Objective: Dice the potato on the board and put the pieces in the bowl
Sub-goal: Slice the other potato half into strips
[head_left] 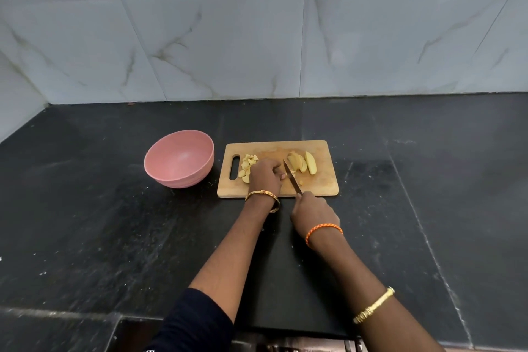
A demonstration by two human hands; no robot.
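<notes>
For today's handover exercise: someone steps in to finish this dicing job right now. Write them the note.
Right hand grips the knife, blade down on the cutting board. Left hand rests curled on the board beside the blade; whatever it steadies is hidden.
Done: a pile of diced pieces lies at the board's handle end.
Left: potato wedges at the far right of the board are uncut. The pink bowl, left of the board, holds nothing yet.

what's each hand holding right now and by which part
The right hand grips the knife by its handle. The left hand is curled over a potato piece on the board; the exact hold is hidden.
</notes>
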